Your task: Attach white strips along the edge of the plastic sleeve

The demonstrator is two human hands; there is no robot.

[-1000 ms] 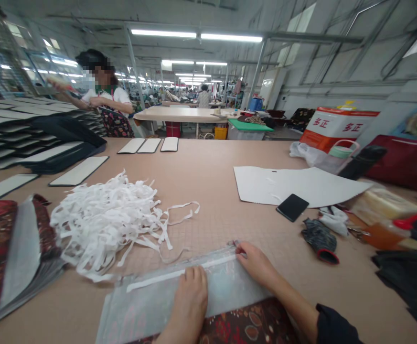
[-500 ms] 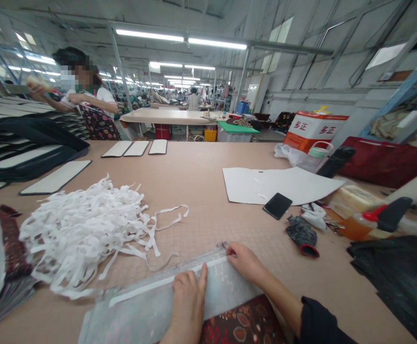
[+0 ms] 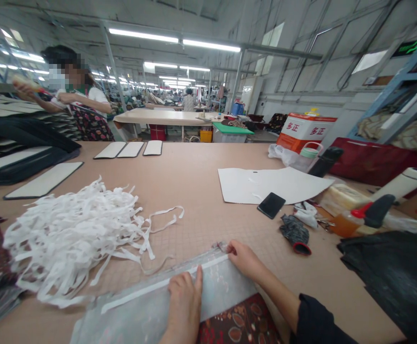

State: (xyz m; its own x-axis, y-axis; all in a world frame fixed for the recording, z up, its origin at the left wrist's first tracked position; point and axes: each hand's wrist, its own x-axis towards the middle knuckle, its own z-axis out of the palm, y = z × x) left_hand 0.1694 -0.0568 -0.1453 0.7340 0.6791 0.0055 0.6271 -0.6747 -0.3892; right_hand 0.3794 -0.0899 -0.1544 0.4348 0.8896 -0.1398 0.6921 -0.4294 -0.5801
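Observation:
A grey-white fabric piece (image 3: 140, 315) lies on the table at the bottom, with a white strip (image 3: 136, 290) running along its upper edge. My left hand (image 3: 186, 298) presses on the fabric and strip, index finger stretched out, the other fingers curled. At the strip's right end, my right hand (image 3: 242, 258) pinches the strip and the fabric edge between thumb and fingers. Dark red patterned cloth (image 3: 240, 322) shows below the grey-white fabric. To the left is a large tangled pile of white strips (image 3: 75, 236).
A white sheet (image 3: 272, 184) with a black phone (image 3: 271, 205) lies beyond my hands. A dark glove (image 3: 294, 233), a bottle (image 3: 351, 220) and black cloth (image 3: 390, 277) are at right. Across the left side stands a person (image 3: 82, 105) near stacked panels.
The whole view has shifted slightly, moving most things a little to the left. Both hands keep the same hold on the fabric and strip.

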